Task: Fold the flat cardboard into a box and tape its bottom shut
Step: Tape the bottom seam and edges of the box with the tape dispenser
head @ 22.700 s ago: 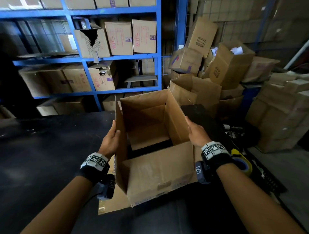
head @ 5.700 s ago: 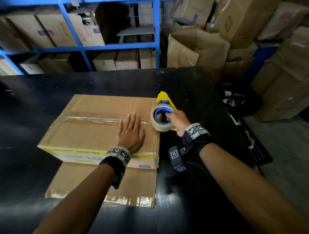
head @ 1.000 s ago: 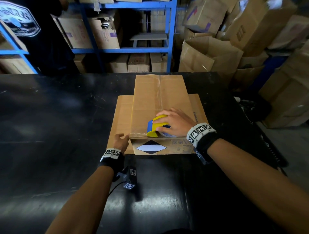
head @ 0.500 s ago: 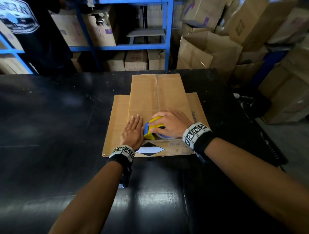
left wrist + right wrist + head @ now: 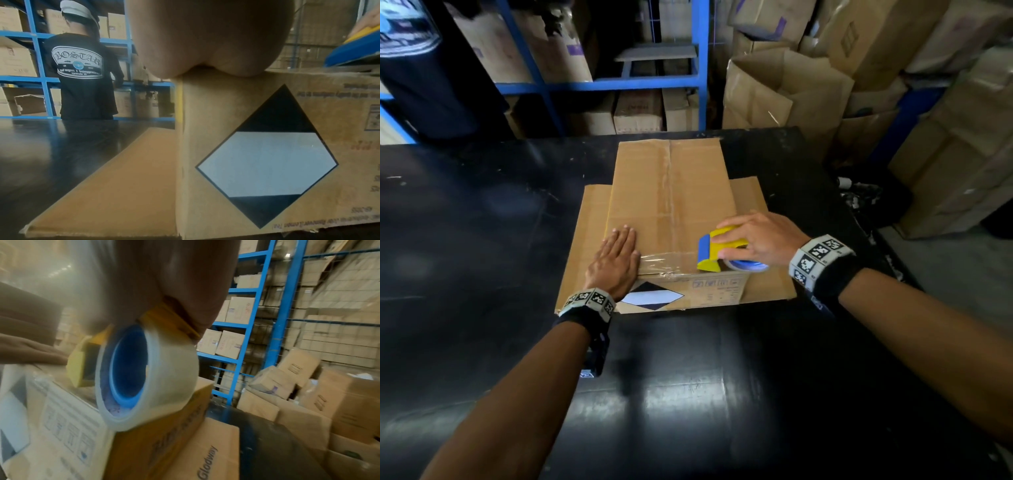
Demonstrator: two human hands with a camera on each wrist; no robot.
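Brown box [image 5: 671, 205] upside down on my black table [image 5: 465, 240], its near edge being taped.
Head view: my left hand [image 5: 616, 263] presses flat, fingers straight, at 9 o'clock of the tape dispenser [image 5: 719, 248], which my right hand [image 5: 760, 236] grips. Left wrist: palm heel on the box's top edge, above a diamond label [image 5: 267, 162]. Right wrist: tape roll [image 5: 144, 374] resting on the box's edge.

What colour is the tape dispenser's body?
Yellow, with a blue front blade guard; the tape dispenser shows best in the head view.
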